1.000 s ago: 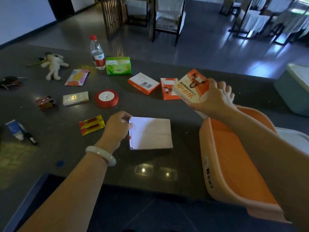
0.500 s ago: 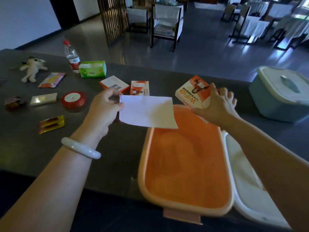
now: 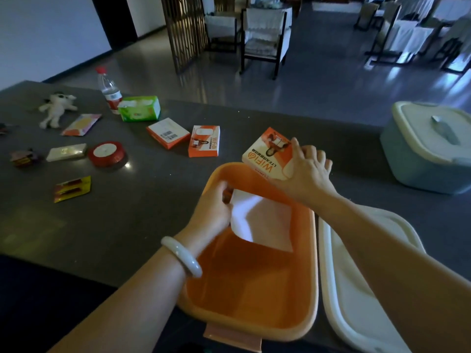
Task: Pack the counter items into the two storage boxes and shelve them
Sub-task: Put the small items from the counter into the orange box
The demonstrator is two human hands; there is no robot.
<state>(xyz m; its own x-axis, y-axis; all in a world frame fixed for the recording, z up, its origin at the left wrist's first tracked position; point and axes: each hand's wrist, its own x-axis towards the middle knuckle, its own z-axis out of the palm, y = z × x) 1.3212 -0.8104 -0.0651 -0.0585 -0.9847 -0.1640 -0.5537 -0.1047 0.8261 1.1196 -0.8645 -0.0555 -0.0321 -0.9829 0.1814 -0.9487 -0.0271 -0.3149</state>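
Observation:
An open orange storage box (image 3: pixel 254 314) stands at the counter's near edge. My left hand (image 3: pixel 214 212) is inside it, gripping a flat white packet (image 3: pixel 265 222) by its left edge and holding it tilted in the box. My right hand (image 3: pixel 303 171) holds an orange and white WiFi box (image 3: pixel 267 155) over the box's far rim. A pale blue storage box (image 3: pixel 428 159) with its lid on sits at the far right.
A white lid (image 3: pixel 356 289) lies right of the orange box. On the dark counter (image 3: pixel 142 205) to the left lie two more orange boxes (image 3: pixel 204 141), a red tape roll (image 3: pixel 107 154), a green tissue pack (image 3: pixel 140 108), a water bottle (image 3: pixel 109 90), a plush toy (image 3: pixel 56 108) and small packets.
My left hand lifted the white packet off the counter, carried it right and lowered it into the orange box. My right hand kept the WiFi box near the far rim.

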